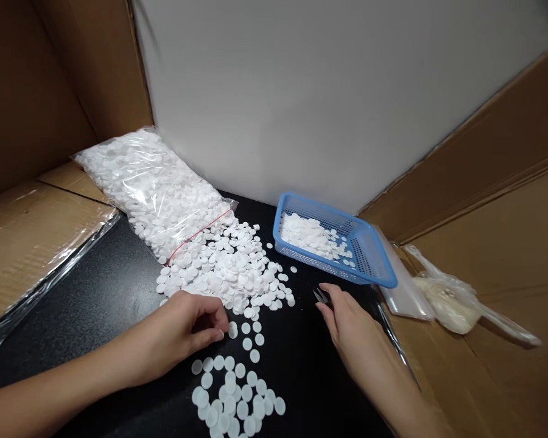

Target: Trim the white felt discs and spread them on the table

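Resting in basket (369, 246) and bag (139, 193) are white discs (308, 236).

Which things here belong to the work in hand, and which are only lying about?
Seemingly in use:
white discs, near left hand
small pointed tool, in right hand
bag of discs
blue basket holding discs

Seemingly lying aside:
clear plastic
plastic bag with pale contents

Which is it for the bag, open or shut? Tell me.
Open: the bag has white discs spilled out from its red-lined end onto the black table.
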Demonstrator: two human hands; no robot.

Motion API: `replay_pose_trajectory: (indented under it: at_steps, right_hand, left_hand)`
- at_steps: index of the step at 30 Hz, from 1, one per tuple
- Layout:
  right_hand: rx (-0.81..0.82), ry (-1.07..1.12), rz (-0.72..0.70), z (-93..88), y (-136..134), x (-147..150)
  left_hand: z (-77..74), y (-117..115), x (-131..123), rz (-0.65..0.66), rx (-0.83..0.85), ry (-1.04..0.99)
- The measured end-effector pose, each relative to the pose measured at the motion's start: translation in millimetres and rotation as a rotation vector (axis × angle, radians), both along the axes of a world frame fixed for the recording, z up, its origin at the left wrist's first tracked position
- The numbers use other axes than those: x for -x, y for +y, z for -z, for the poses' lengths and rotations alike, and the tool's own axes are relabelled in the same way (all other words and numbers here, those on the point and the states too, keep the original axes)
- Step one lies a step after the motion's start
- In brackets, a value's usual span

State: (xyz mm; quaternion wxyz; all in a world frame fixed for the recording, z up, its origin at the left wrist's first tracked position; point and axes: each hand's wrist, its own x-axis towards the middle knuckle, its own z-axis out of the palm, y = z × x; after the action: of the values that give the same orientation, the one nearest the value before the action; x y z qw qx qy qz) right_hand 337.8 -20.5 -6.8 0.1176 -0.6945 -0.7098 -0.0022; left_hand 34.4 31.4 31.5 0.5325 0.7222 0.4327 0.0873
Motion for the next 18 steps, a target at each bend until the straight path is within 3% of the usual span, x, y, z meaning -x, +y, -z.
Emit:
replay_pose_trajectory:
  at_steps: [5,9,13,18]
  right_hand:
    - [0.193,-0.078,0.133,0.7,7.3,5.0]
    - [0.074,-0.174,0.12,-3.9,8.7,5.6]
    - [-0.108,-0.063,-0.053,-12.0,6.3,16.6]
    - [-0.061,0.352,-0.374,-12.8,-4.8,62.8]
  left_hand:
    - [16.5,-4.7,4.6,0.18,-0.185,0.03]
    - [20.4,-6.9,3.9,0.186,-0.271,0.072]
    - [15.0,-3.7,0.5,0.137,-0.272,0.073]
    - [20.3,-2.4,-4.2,0.085,-0.367,0.039]
